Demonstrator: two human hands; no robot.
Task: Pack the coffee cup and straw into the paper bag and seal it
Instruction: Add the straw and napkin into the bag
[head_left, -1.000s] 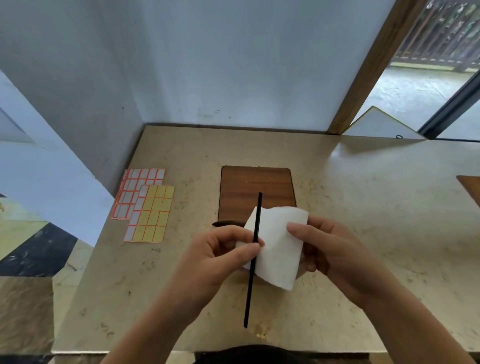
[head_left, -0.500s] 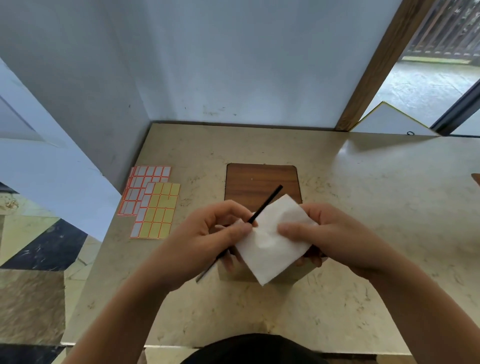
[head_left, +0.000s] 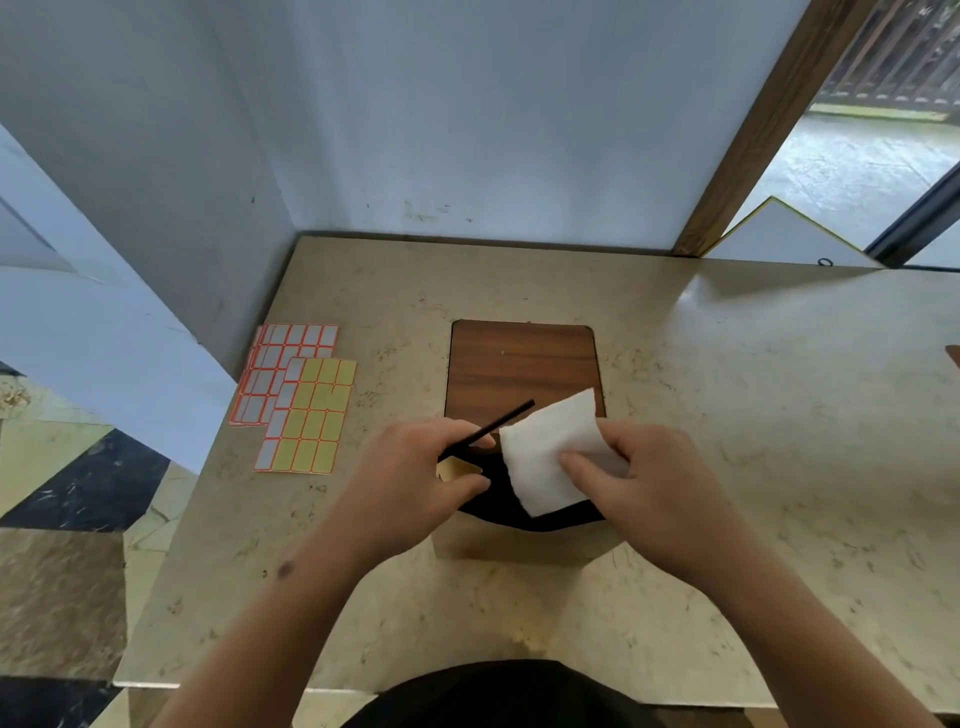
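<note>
We pinch the straw in our left hand, its long axis running 8 to 2 o'clock, lower end over the open bag mouth right under both hands. Our right hand pinches a napkin at the straw's 4 o'clock, also over the mouth. Bag interior looks dark; cup can't be made out.

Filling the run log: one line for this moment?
left hand: holds straw | right hand: holds napkin | both over open paper bag | bag unsealed

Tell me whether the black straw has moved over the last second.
Yes. The black straw has tipped from nearly upright to slanting, its top end now over the wooden board.
</note>
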